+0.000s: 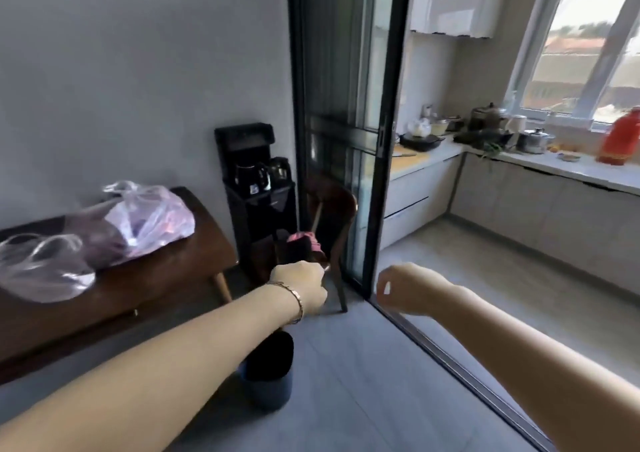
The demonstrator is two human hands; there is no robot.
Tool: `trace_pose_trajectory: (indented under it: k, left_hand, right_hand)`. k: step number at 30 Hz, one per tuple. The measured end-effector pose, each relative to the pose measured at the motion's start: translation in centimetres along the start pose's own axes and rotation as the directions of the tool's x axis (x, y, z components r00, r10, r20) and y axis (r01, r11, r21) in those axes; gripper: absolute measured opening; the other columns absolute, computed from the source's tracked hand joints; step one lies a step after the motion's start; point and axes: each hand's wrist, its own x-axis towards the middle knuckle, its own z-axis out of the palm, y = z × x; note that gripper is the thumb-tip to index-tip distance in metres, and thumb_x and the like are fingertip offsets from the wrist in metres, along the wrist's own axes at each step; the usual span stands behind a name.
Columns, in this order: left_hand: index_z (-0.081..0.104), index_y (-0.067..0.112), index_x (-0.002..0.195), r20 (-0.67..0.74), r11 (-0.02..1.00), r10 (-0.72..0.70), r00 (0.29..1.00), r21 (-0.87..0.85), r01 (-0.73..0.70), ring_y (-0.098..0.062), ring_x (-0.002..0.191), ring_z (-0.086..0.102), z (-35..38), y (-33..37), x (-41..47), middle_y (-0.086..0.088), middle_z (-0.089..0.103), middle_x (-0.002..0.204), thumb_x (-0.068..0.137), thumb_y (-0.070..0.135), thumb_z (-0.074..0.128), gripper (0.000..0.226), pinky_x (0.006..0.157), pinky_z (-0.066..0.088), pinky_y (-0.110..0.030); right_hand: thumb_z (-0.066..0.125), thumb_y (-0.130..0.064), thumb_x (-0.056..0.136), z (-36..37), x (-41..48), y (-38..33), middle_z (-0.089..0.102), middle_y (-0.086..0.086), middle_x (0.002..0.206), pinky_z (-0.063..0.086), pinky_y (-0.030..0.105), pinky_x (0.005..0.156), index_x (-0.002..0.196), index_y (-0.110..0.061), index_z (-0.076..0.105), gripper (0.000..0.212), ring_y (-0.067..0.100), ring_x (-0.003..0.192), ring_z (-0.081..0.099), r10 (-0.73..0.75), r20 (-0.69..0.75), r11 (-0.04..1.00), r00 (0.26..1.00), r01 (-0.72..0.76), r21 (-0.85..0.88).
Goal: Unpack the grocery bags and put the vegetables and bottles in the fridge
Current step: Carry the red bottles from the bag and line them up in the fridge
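Two plastic grocery bags lie on a dark wooden table (166,278) at the left. The pinkish bag (152,216) holds something dark purple (100,244). In front of it sits a clear bag (41,271). My left hand (301,287), with a bracelet at the wrist, is held out in front of a chair. I see it from the back with the fingers folded under, so whether it holds anything is hidden. My right hand (398,289) hangs loosely curled and empty over the door threshold. No fridge is in view.
A black stand with kettles (256,181) is against the wall. Beside it is a wooden chair (337,216) with a pink mop head (306,244). A dark bin (270,382) stands on the floor. A sliding glass door (381,140) leads onto a kitchen counter (540,161) with pots and a red flask (616,140).
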Motion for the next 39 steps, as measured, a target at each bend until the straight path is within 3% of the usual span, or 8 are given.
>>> trace_pose_trajectory:
  k: [5, 8, 12, 16, 21, 28, 32, 39]
  left_hand:
    - [0.061, 0.017, 0.102, 0.007, 0.972, -0.23, 0.973, -0.05, 0.23, -0.028, 0.101, 0.06, 0.7, -14.0, -0.1, -0.005, 0.063, 0.11, 0.089, 0.022, 0.043, 0.023, 0.074, 0.04, -0.029]
    - [0.061, 0.016, 0.1, 0.027, 0.929, -0.358, 0.933, -0.089, 0.359, -0.029, 0.099, 0.061, 1.5, -20.4, 0.3, -0.005, 0.064, 0.109, 0.089, 0.021, 0.042, 0.023, 0.074, 0.042, -0.029]
    - [0.061, 0.017, 0.105, 0.052, 0.871, -0.477, 0.877, -0.103, 0.48, -0.028, 0.104, 0.06, 2.7, -27.8, 2.1, -0.005, 0.064, 0.113, 0.09, 0.023, 0.043, 0.025, 0.08, 0.044, -0.029]
    - [0.062, 0.017, 0.106, 0.055, 0.815, -0.567, 0.822, -0.106, 0.57, -0.027, 0.103, 0.06, 2.7, -35.0, 6.0, -0.004, 0.064, 0.113, 0.091, 0.026, 0.043, 0.026, 0.081, 0.046, -0.03]
    - [0.061, 0.015, 0.103, 0.013, 0.755, -0.644, 0.765, -0.148, 0.638, -0.025, 0.095, 0.061, 0.3, -43.8, 11.9, -0.005, 0.065, 0.104, 0.093, 0.025, 0.041, 0.025, 0.077, 0.047, -0.03]
    - [0.054, 0.02, 0.093, -0.039, 0.686, -0.712, 0.701, -0.252, 0.683, -0.022, 0.073, 0.052, 0.4, -54.2, 18.1, 0.003, 0.052, 0.074, 0.095, 0.024, 0.04, 0.015, 0.064, 0.042, -0.026]
    - [0.053, 0.019, 0.111, -0.096, 0.703, -0.695, 0.713, -0.296, 0.646, -0.021, 0.081, 0.06, 1.7, -60.2, 21.2, 0.001, 0.061, 0.093, 0.095, 0.023, 0.041, 0.02, 0.063, 0.044, -0.026]
    - [0.048, 0.023, 0.128, -0.189, 0.779, -0.599, 0.778, -0.36, 0.513, -0.015, 0.097, 0.057, 3.0, -72.1, 29.0, 0.004, 0.052, 0.127, 0.092, 0.022, 0.047, 0.036, 0.075, 0.046, -0.023]
  right_hand:
    - [0.044, -0.023, 0.095, 1.1, 9.5, -12.1, 0.051, 0.003, 0.08, 0.043, 0.027, 0.079, 0.109, -0.01, 0.064, 0.028, 0.02, 0.086, 0.05, -0.223, 0.093, 0.972, 0.97, 0.229, -0.052]
    - [0.043, -0.012, 0.092, 1.6, 14.5, -18.3, 0.058, 0.009, 0.097, 0.042, 0.03, 0.072, 0.095, -0.009, 0.066, 0.024, 0.027, 0.093, 0.057, -0.341, 0.132, 0.926, 0.931, 0.357, -0.122]
    - [0.046, -0.025, 0.09, 2.5, 21.9, -24.9, 0.054, 0.0, 0.093, 0.046, 0.031, 0.077, 0.103, -0.014, 0.064, 0.025, 0.024, 0.089, 0.056, -0.421, 0.119, 0.901, 0.899, 0.43, -0.061]
    - [0.048, -0.032, 0.09, 3.1, 30.1, -29.7, 0.062, -0.002, 0.11, 0.048, 0.033, 0.08, 0.105, -0.022, 0.063, 0.023, 0.022, 0.098, 0.059, -0.518, 0.113, 0.85, 0.848, 0.525, -0.045]
    - [0.045, -0.032, 0.09, 1.5, 41.4, -35.5, 0.059, -0.004, 0.101, 0.049, 0.031, 0.076, 0.096, -0.023, 0.058, 0.017, 0.019, 0.091, 0.058, -0.581, 0.178, 0.799, 0.794, 0.598, -0.06]
    - [0.039, -0.029, 0.093, 1.3, 52.5, -43.1, 0.057, -0.003, 0.095, 0.039, 0.027, 0.067, 0.093, -0.022, 0.052, 0.014, 0.018, 0.082, 0.054, -0.581, 0.129, 0.804, 0.804, 0.591, -0.067]
    - [0.039, -0.029, 0.095, 2.3, 57.9, -46.6, 0.063, 0.0, 0.11, 0.041, 0.026, 0.07, 0.112, -0.019, 0.056, 0.025, 0.02, 0.093, 0.061, -0.515, 0.068, 0.853, 0.854, 0.519, -0.052]
    - [0.041, -0.031, 0.094, 2.5, 67.0, -53.1, 0.064, -0.002, 0.104, 0.048, 0.026, 0.068, 0.111, -0.023, 0.059, 0.026, 0.016, 0.08, 0.058, -0.338, -0.065, 0.935, 0.939, 0.343, 0.093]
